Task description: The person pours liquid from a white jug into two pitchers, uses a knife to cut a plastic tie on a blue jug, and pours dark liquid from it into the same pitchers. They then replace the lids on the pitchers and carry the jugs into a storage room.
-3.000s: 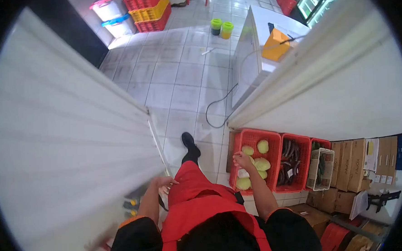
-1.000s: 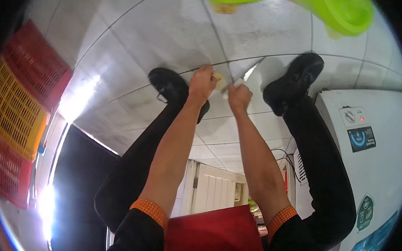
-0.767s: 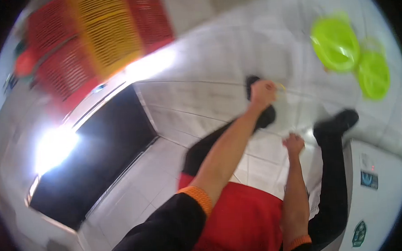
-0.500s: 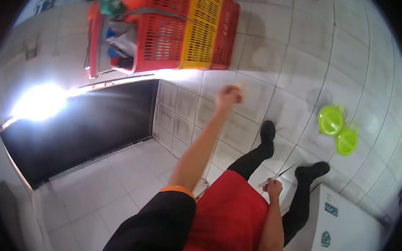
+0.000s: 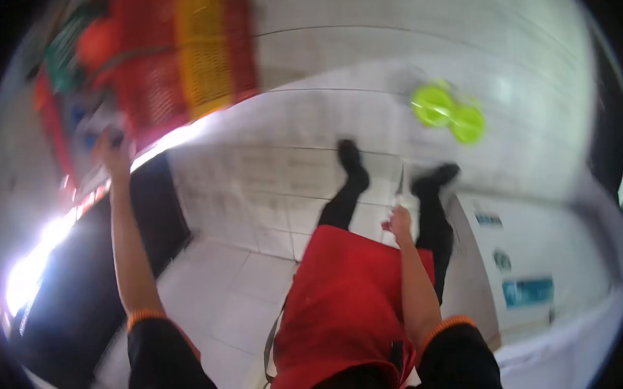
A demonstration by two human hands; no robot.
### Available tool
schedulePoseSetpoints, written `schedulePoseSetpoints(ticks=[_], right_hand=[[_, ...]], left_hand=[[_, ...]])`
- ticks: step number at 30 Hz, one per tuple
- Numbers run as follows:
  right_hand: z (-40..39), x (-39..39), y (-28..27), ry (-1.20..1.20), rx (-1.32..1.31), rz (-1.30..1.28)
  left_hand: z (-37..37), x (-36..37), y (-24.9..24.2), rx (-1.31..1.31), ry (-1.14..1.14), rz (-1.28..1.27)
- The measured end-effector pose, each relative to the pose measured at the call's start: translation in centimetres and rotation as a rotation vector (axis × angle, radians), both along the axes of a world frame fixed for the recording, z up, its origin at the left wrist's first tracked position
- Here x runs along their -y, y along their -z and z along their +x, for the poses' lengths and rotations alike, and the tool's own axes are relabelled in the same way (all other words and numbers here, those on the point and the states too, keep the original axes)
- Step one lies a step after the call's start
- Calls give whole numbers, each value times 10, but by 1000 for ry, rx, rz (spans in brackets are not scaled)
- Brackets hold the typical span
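Observation:
At the upper left, my left hand (image 5: 112,150) reaches to the side of the red and yellow baskets (image 5: 157,69), beside grey and blue items (image 5: 93,125). Motion smears its fingers, and what it may touch cannot be made out. My right hand (image 5: 399,221) is closed around a knife, low in front of my red apron (image 5: 352,298). The knife's thin blade (image 5: 401,179) points away from me between my feet. Two bright green round containers (image 5: 449,111) lie on the tiled floor beyond my feet.
A white box (image 5: 533,253) with blue and green labels stands at my right. A dark panel (image 5: 143,210) with a glaring light along its edge is at the left. Orange and green items (image 5: 71,48) lie by the baskets.
My left arm has swung left, from over the floor to beside the baskets. The view has turned and shifted. My right hand still holds the knife.

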State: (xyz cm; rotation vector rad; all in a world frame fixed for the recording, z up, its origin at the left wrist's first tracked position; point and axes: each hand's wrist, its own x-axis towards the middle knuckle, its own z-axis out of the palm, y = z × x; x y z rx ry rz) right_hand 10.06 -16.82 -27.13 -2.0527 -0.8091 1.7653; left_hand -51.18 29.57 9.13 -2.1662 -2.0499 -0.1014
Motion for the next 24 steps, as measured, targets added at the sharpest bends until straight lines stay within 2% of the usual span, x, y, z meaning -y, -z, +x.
schedulePoseSetpoints(ticks=[1, 3, 5, 6, 7, 8, 9, 10, 11, 14, 15, 16, 17, 19, 20, 21, 22, 24], right_hand=[[-5, -54, -63, 378, -75, -135], [14, -104, -103, 893, -155, -380], [23, -141, -141, 955, -62, -141], [36, -149, -144, 1036, -101, -122], [60, -177, -162, 1149, -132, -215], [84, -193, -165, 1166, -136, -289], [106, -198, -148, 1029, -3, -309], [133, -210, -140, 718, 263, -369], [161, -223, -133, 634, 225, -153], [237, -277, -78, 344, 411, 46], [257, -285, -30, 230, 474, 89], [275, -311, -37, 26, 542, 119], [306, -339, 11, -261, 557, 116], [313, -376, 10, -437, 543, -5], [318, -388, 6, -499, 539, -59], [323, -396, 16, -501, 525, -78], [320, -400, 28, -599, 570, -37], [327, -403, 58, -680, 598, -3]], left_hand=[[60, -8, -4, -169, 123, 131], [158, -5, 15, 137, -75, -66], [212, 5, 55, 262, 184, -222], [237, 12, 83, 366, 218, -338], [272, 20, 102, 456, 244, -457], [318, 23, 110, 518, 243, -581], [364, 26, 117, 568, 246, -717], [408, 29, 125, 594, 218, -844], [452, 25, 141, 623, 190, -955], [549, 10, 214, 431, 782, -1018], [577, 8, 243, 343, 961, -1019], [612, 6, 268, 139, 1017, -1060], [654, 5, 309, -63, 1086, -1099], [696, 6, 334, -206, 1193, -941], [710, -1, 353, -209, 1217, -954], [719, -4, 375, -283, 1337, -855], [716, -1, 388, -362, 1442, -778], [712, -6, 411, -438, 1408, -829]])
